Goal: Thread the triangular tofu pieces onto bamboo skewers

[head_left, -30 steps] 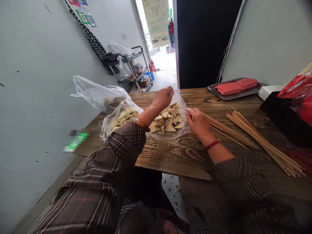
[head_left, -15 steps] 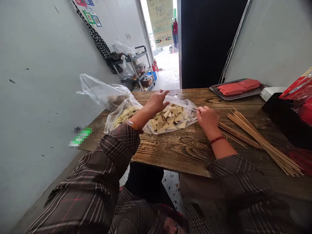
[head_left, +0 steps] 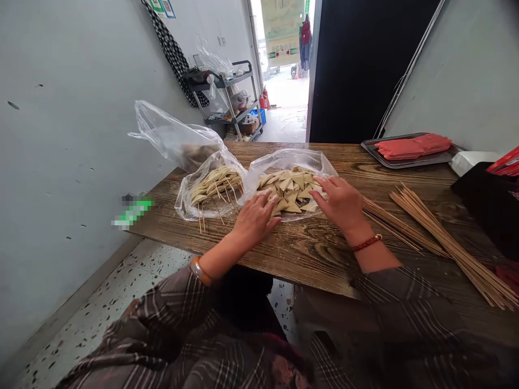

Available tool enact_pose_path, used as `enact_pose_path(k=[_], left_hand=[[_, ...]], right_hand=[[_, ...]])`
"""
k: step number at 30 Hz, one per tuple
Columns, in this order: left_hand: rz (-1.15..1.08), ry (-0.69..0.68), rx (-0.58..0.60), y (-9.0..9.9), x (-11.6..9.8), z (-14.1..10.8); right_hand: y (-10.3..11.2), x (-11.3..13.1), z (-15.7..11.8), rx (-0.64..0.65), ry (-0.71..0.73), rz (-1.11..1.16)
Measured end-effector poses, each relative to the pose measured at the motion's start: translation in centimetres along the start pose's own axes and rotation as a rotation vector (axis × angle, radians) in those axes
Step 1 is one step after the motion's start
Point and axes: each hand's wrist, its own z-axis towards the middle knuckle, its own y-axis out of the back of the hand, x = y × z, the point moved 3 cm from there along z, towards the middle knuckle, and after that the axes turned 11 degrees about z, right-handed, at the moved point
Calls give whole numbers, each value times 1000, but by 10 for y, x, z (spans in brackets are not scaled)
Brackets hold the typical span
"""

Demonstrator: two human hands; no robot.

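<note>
Flat, pale tan triangular pieces (head_left: 288, 186) lie heaped in an open clear plastic bag (head_left: 279, 161) on the wooden table. At the bag's near left edge rests my left hand (head_left: 254, 217), fingers spread and touching the bag or the pieces. My right hand (head_left: 341, 201) is at the bag's right side, its fingers stretched out over the pieces and the plastic. Neither hand holds anything I can see. To the left, a second clear bag (head_left: 184, 201) contains similar pieces on skewers (head_left: 221, 182), with several stick ends poking out towards me.
Bundles of bare wooden skewers (head_left: 441, 237) lie on the table's right. Behind them is a dark tray (head_left: 373, 152) with red packages (head_left: 413, 146). A black holder (head_left: 478, 189) stands at the far right. Beyond the table are a grey cart (head_left: 233, 97) and a doorway.
My left hand has come back from the bag's far rim to its near left edge. My right hand has let go of the plastic and opened over the pieces. The bag's mouth stands wider.
</note>
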Motion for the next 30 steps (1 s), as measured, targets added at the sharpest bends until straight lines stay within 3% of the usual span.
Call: enact_pose_path(k=[5, 12, 16, 21, 25, 30], left_hand=[[-21, 184, 9, -26, 5, -19], [-290, 226, 81, -65, 16, 3], [-308, 206, 62, -74, 14, 26], [-368, 168, 53, -85, 9, 58], [-433, 158, 27, -85, 11, 66], [-425, 128, -90, -56, 16, 30]], right_hand=[[-10, -13, -1, 197, -163, -143], [-18, -33, -2, 375, -346, -152], [-23, -42, -1, 377, -374, -105], [-23, -54, -1, 289, -403, -110], [-20, -55, -2, 241, -420, -138], [-20, -51, -1, 204, -344, -140]])
